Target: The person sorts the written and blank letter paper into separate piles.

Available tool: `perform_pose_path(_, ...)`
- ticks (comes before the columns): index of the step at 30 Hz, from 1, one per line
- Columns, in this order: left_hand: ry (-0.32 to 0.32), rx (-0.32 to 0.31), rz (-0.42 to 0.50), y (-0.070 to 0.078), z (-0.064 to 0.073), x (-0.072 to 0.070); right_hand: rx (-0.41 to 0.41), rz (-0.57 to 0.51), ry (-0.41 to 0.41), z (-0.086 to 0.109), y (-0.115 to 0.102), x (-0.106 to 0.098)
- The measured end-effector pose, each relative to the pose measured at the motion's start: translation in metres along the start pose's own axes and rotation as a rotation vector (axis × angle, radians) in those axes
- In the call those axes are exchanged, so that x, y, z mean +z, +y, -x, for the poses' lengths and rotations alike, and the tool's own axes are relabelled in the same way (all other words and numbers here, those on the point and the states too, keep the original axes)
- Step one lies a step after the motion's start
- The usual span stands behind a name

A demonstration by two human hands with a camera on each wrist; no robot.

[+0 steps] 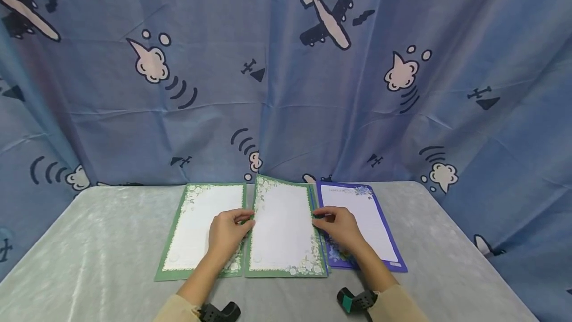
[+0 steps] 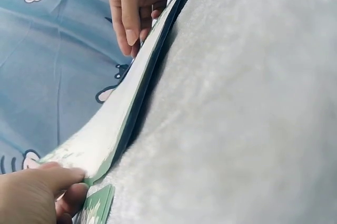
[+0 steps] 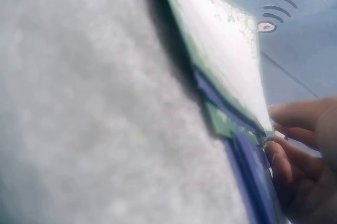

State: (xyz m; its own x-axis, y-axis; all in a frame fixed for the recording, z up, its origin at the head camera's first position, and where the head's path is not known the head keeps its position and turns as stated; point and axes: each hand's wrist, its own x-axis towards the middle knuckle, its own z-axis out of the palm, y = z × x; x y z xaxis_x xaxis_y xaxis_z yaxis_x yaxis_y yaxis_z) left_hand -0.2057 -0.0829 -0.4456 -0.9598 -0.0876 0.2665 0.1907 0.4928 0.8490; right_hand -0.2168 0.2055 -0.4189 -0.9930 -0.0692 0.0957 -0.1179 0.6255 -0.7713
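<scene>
A sheet of paper with a green floral border (image 1: 282,227) is at the centre, its top left corner lifted a little. My left hand (image 1: 227,232) pinches its left edge between thumb and fingers. At the right edge my right hand (image 1: 343,228) pinches it too. In the right wrist view, blue-edged paper (image 3: 221,97) and more green paper show beneath this sheet, mostly hidden. My left thumb (image 2: 66,176) presses on the sheet's white face in the left wrist view. Both wrists wear black straps.
Another green-bordered sheet (image 1: 178,250) lies on the left, partly under my left forearm. To the right is a purple-bordered sheet (image 1: 373,227), overlapped by my right hand. Pale plush cloth (image 1: 107,242) covers the table. A blue curtain with airplane prints (image 1: 214,88) hangs behind.
</scene>
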Motion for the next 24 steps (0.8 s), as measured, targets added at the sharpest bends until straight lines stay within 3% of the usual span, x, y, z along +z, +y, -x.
perform_pose_path(6,0.002,0.017,-0.067,0.0016,0.0008,-0.0003,0.003,0.012,-0.005,0.001,-0.001,0.0012)
perform_pose_path(14,-0.059,0.033,-0.156,0.0027,0.0003,0.0004,0.01,0.005,-0.016,0.0011,-0.002,-0.0005)
perform_pose_path(19,-0.075,0.022,-0.134,0.0011,-0.0004,-0.0002,0.022,-0.007,-0.021,0.001,-0.0008,-0.0005)
perform_pose_path(24,-0.075,0.023,-0.033,0.0012,-0.0004,-0.0011,0.027,-0.072,-0.058,-0.0005,0.0007,-0.004)
